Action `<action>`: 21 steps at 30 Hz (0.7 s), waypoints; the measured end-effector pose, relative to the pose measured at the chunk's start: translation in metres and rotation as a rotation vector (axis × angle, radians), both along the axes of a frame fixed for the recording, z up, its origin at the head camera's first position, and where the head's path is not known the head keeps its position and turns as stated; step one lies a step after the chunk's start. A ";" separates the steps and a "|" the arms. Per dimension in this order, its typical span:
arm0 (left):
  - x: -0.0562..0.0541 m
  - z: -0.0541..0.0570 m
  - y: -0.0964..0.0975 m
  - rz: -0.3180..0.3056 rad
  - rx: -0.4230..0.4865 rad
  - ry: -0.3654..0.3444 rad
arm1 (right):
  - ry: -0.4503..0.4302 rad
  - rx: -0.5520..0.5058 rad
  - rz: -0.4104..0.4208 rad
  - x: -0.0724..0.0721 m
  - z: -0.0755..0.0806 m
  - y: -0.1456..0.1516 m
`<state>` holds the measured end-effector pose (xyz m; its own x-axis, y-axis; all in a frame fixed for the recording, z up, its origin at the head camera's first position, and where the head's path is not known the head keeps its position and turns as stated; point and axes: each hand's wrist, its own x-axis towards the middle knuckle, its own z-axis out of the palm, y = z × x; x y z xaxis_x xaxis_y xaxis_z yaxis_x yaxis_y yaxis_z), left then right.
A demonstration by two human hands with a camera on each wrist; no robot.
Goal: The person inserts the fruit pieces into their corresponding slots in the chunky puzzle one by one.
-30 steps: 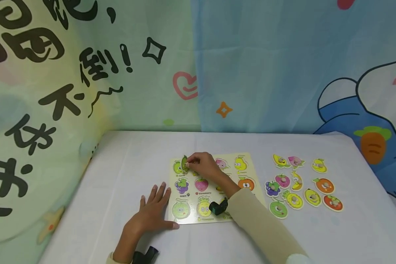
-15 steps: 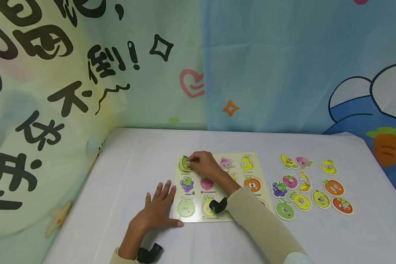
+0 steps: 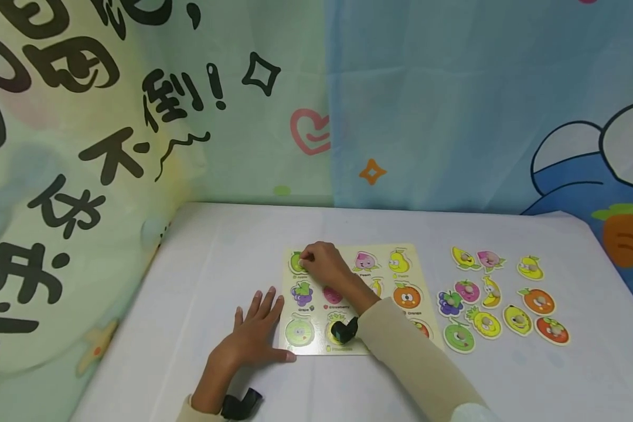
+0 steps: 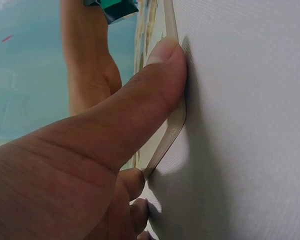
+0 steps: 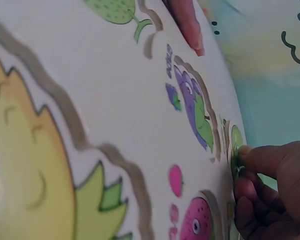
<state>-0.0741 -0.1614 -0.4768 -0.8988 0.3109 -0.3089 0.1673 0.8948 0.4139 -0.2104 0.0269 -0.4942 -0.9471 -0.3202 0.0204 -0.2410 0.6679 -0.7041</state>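
Observation:
A pale yellow fruit puzzle board (image 3: pixel 319 340) lies on the white table, with pictures such as grapes (image 3: pixel 302 293) and a pear. At its far left corner my right hand (image 3: pixel 324 264) pinches a green apple puzzle piece (image 3: pixel 295 263), which lies about flat over the apple picture. In the right wrist view, the thumb and fingers meet at this green piece (image 5: pixel 235 147); whether it sits fully in its recess I cannot tell. My left hand (image 3: pixel 253 340) rests with fingers spread along the board's left edge, its thumb (image 4: pixel 155 85) against the near corner.
Right of the board lie several loose fruit pieces, among them a tomato (image 3: pixel 552 331), an orange (image 3: pixel 539 301), a lime (image 3: pixel 459 338) and grapes (image 3: pixel 450 303). A printed cloth backdrop (image 3: pixel 432 117) stands behind the table.
The green piece, tilted up on edge a second ago, has come down over the apple picture in my right hand. My left hand has stayed at the board's edge. The head view has shifted slightly.

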 end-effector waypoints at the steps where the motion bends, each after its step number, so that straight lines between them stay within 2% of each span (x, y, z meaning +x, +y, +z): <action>1: 0.000 0.001 0.000 -0.001 -0.001 0.004 | 0.001 0.010 -0.001 0.000 0.001 -0.001; 11: -0.003 0.007 0.001 0.002 0.006 0.009 | 0.037 0.056 0.018 0.002 0.010 -0.002; 18: -0.001 -0.001 -0.003 -0.002 0.021 -0.001 | 0.068 -0.001 -0.011 0.010 0.003 -0.001; 21: -0.001 -0.004 -0.003 0.000 0.020 0.002 | 0.080 -0.022 -0.039 0.009 0.002 0.004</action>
<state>-0.0753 -0.1649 -0.4811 -0.8997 0.3167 -0.3004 0.1680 0.8864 0.4313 -0.2017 0.0313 -0.4918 -0.9540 -0.2815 0.1032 -0.2710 0.6627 -0.6981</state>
